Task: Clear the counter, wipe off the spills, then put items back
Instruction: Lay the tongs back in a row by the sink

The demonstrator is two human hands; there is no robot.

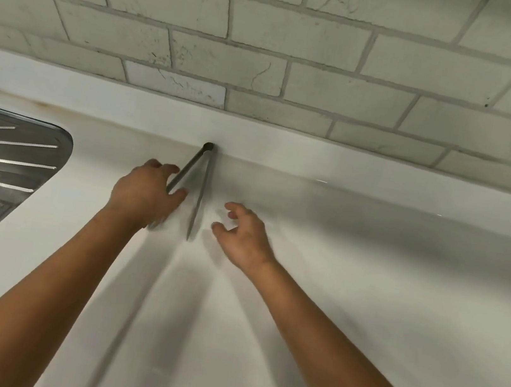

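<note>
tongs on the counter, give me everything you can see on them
The tongs are slim grey metal, two straight arms joined at a dark rounded hinge end that sits against the low white upstand below the brick wall. They are spread in a narrow V, tips pointing toward the person. They lie on the white counter, right of the steel drainboard. The left hand closes over the left arm, covering its tip; the right arm lies free. The right hand hovers beside them, apparently not touching.

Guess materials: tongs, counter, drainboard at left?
Slim grey tongs: likely brushed steel, judging by their dull metallic sheen; the left hand holds one arm. Smooth white counter: satin laminate or solid surface, with soft reflections and no grain; can't say which. Ribbed silver drainboard: polished stainless steel, with bright highlights on pressed ridges.
</note>
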